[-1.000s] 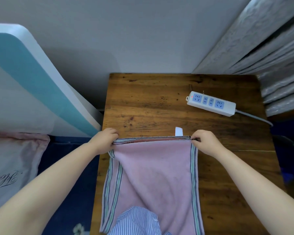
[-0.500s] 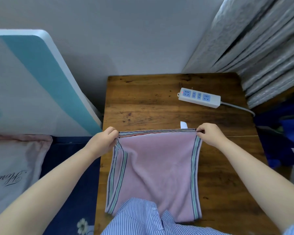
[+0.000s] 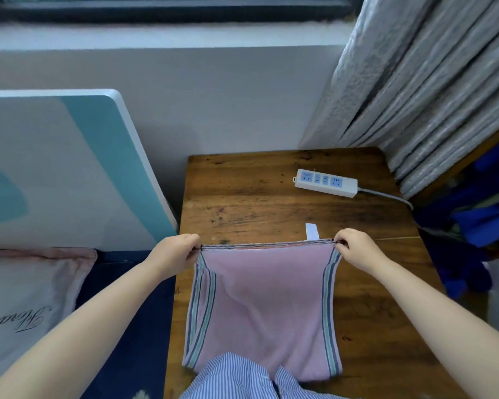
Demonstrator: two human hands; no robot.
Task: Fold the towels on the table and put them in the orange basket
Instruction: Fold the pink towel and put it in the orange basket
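head view, towel: pink terry towel with green-and-navy striped side bands [image 3: 267,306] is hanging doubled, top edges pulled taut above the near half of the brown wooden table [image 3: 242,197], lower part draping down toward the near edge
head view, left hand: left hand [image 3: 175,252] is pinching the towel's top left corner, fingers curled round the layered edge
head view, right hand: right hand [image 3: 355,249] is pinching the top right corner the same way, thumb and fingers closed on the fabric
head view, label tab: small white fabric tab [image 3: 312,231] is sticking up from the top edge near the right hand
head view, basket: orange basket is not showing anywhere here, cannot tell where it is standing
head view, table far side: white power strip with blue sockets [image 3: 325,183] is lying near the far right corner, its grey cord [image 3: 386,195] is running off the right edge
head view, surroundings: grey pleated curtain [image 3: 415,82] is hanging beside the far right corner; striped blue-and-white shirt [image 3: 242,378] is covering the towel's bottom edge
risk, layers: edges are looking stacked but thin; one layer slipping out of either pinch is likely to skew the fold
risk, left edge: towel's left band is overhanging the table's left edge; laying it down there is risking it sliding off
risk, power strip: swinging the towel forward is risking brushing the strip or snagging the cord
risk, bottom: lower hem is hidden by the shirt, so a bunched crease there is possibly going unnoticed
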